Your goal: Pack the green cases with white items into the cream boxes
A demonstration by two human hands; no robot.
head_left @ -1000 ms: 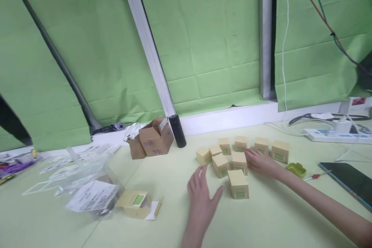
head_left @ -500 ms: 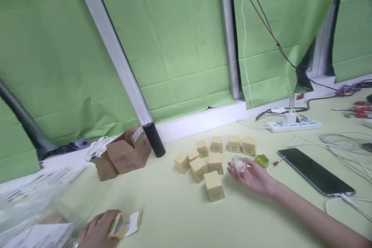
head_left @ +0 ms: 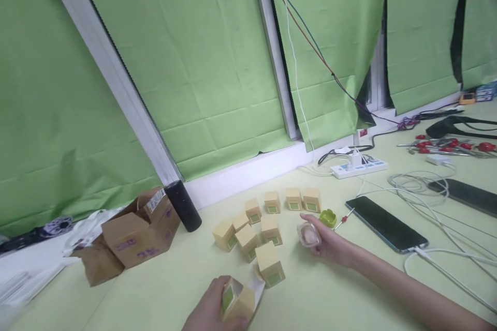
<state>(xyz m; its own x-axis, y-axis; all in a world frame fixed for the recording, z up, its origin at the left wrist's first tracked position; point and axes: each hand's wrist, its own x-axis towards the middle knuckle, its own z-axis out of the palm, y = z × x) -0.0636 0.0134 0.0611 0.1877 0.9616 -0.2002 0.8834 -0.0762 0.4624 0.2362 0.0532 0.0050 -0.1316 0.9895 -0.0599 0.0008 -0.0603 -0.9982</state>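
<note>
Near the bottom edge my left hand (head_left: 207,307) is wrapped round a small yellow box (head_left: 243,306). The box lies tilted with its white-lined flap standing open, and a green patch shows on one face. My right hand (head_left: 330,243) holds a small clear plastic container (head_left: 309,234) with something whitish inside, raised slightly over the table. Between the hands stands a single yellow box (head_left: 271,265), with several matching small boxes grouped behind it. A yellow-green scalloped piece (head_left: 328,219) lies just beyond my right wrist.
A torn-open cardboard carton (head_left: 143,232) and a black cylinder (head_left: 183,206) stand at the back left. To the right lie a phone (head_left: 386,223) on a cable, a white power strip (head_left: 359,167), coiled white cables and several red-handled tools (head_left: 454,146).
My left hand has moved right with the open box, closer to the grouped boxes. My right hand has turned the clear container, showing its open-looking round side. The view has swung right.
</note>
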